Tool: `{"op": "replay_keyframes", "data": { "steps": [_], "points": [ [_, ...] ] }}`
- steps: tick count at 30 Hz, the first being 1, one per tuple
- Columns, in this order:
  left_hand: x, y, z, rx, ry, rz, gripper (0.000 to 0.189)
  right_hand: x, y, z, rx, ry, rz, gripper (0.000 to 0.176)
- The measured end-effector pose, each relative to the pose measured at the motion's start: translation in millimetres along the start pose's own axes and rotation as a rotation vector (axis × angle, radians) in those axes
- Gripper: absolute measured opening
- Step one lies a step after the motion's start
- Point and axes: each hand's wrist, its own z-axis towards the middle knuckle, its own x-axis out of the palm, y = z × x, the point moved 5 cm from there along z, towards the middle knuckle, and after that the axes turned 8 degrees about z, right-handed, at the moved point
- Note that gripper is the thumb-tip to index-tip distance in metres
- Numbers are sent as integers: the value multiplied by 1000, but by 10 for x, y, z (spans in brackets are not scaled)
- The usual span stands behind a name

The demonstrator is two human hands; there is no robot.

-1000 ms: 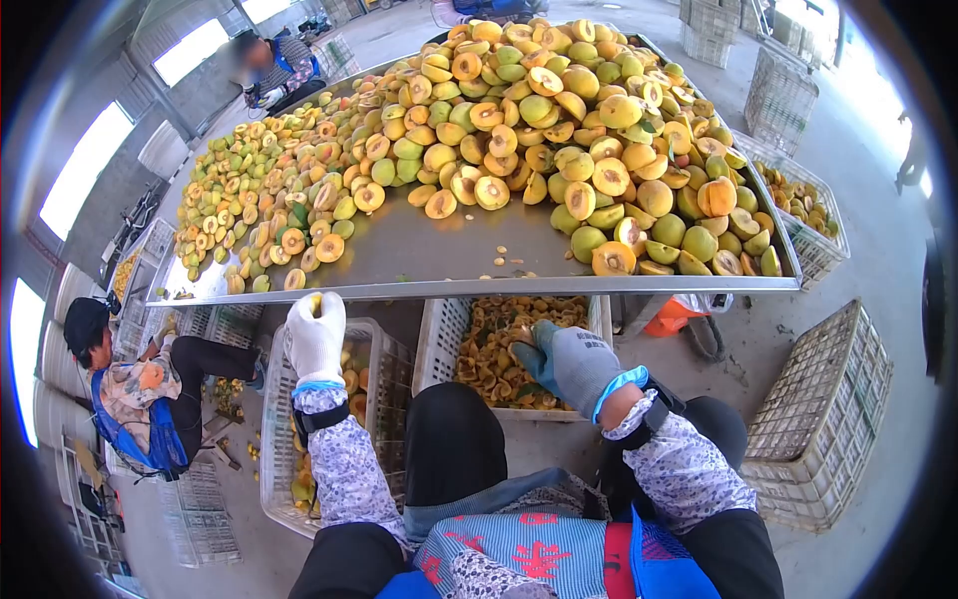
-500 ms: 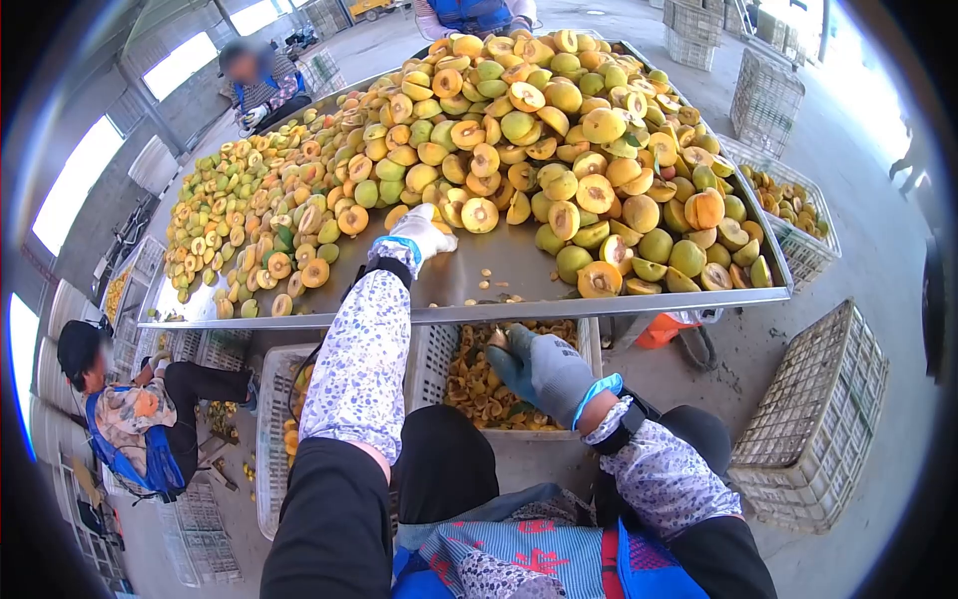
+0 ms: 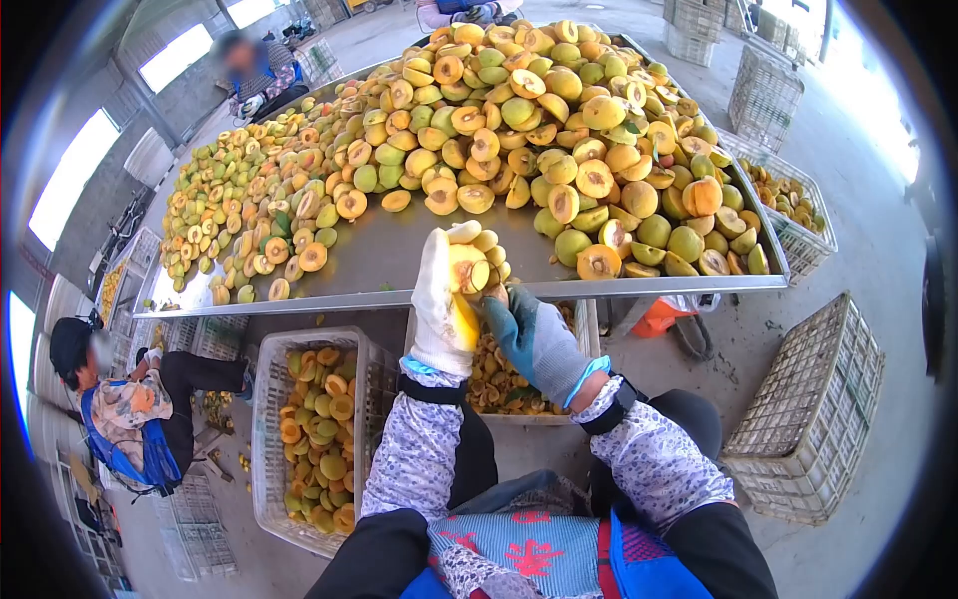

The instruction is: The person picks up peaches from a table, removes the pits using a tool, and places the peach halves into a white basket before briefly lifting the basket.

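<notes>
My left hand [image 3: 446,299], in a white glove, is raised at the front edge of the metal table [image 3: 399,302], fingers wrapped round a cut yellow fruit half [image 3: 467,270]. Close against it on the right is my right hand [image 3: 539,339], in a grey and teal glove, its fingers closed near the fruit. What the right fingers hold is too small to make out. Behind both hands lies a big heap of halved fruit [image 3: 499,110]. Beneath them stands a crate of peelings or scraps [image 3: 504,374].
A white crate of fruit halves [image 3: 261,429] stands at lower left. An upturned crate [image 3: 808,409] is at right, another fruit crate [image 3: 813,255] beside the table. A seated person [image 3: 130,409] is at left; two more people are behind the table.
My left hand has come back from the heap towards me and now holds a fruit half. My right hand has moved slightly up and left to meet it.
</notes>
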Motion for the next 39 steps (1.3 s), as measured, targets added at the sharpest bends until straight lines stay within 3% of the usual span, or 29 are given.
{"op": "replay_keyframes", "data": {
  "steps": [6,9,12,21,24,27,29,30,31,34,37,39],
  "points": [
    [-137,60,81,56,83,1,54,24,23,-16,-1,3,-73,39],
    [-44,50,-43,22,11,-6,53,55,-34,-18,56,74,-82,42],
    [-92,119,-44,26,-71,-82,51,114,-127,-54,125,136,-1,35],
    [-153,155,-99,13,-77,69,49,371,-375,-183,153,156,346,41],
    [-152,91,-92,14,90,185,50,318,-191,-221,454,311,396,44],
    [-119,26,-54,19,289,308,50,156,99,-300,879,510,513,48],
    [-109,35,-12,87,450,357,50,238,-144,-353,962,692,809,50],
    [-127,46,8,80,456,361,47,259,-215,-370,969,776,965,51],
    [-147,70,38,11,380,152,46,274,-122,-371,969,857,1121,52],
    [-258,152,153,-162,161,-435,39,210,-57,-348,821,609,520,47],
    [-612,-140,176,-11,-24,-323,36,154,-534,-334,158,330,-207,39],
    [-908,-365,51,68,-65,-154,41,50,-242,-357,147,253,-291,32]
  ]
}}
